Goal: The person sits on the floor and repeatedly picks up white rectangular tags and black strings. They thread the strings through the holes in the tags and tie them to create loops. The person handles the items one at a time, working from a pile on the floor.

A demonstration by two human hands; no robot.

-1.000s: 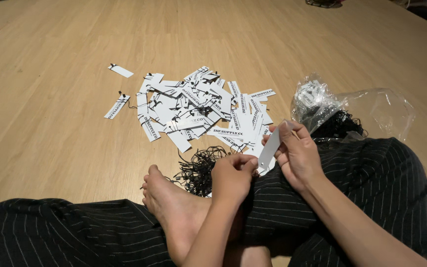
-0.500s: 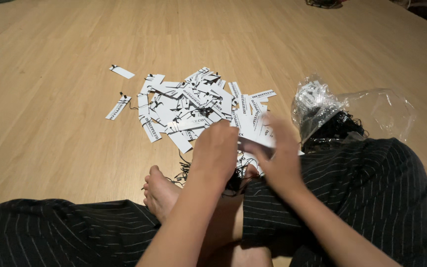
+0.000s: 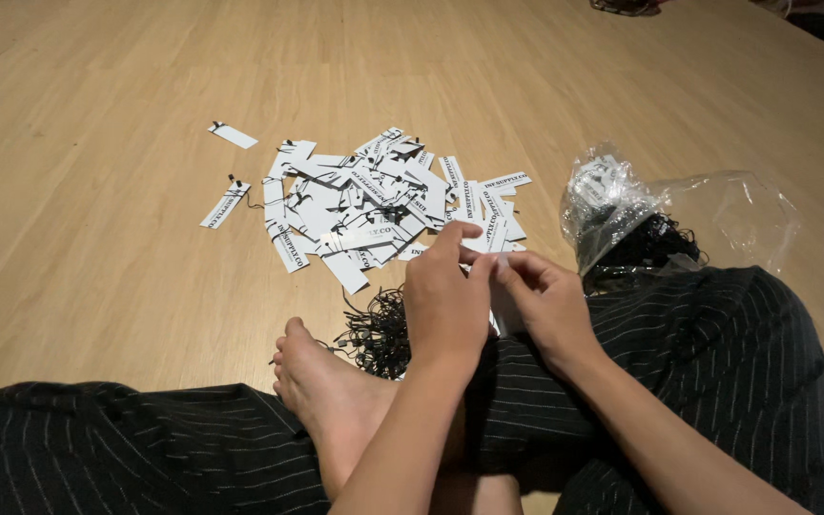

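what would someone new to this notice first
The scattered pile of white paper tags on the wooden floor, straight ahead of the seated person, stands out first. Just below it, the left hand and right hand meet over one white tag, beside a tangle of black string loops. To the right lies a crumpled clear plastic bag holding more black strings.

Black pinstriped trousers [image 3: 717, 362] (thin white stripes), bare forearms.

Crumpled clear plastic bag [image 3: 717, 215] on the wooden floor [image 3: 78, 286], right of pinstriped trousers [image 3: 698, 343]
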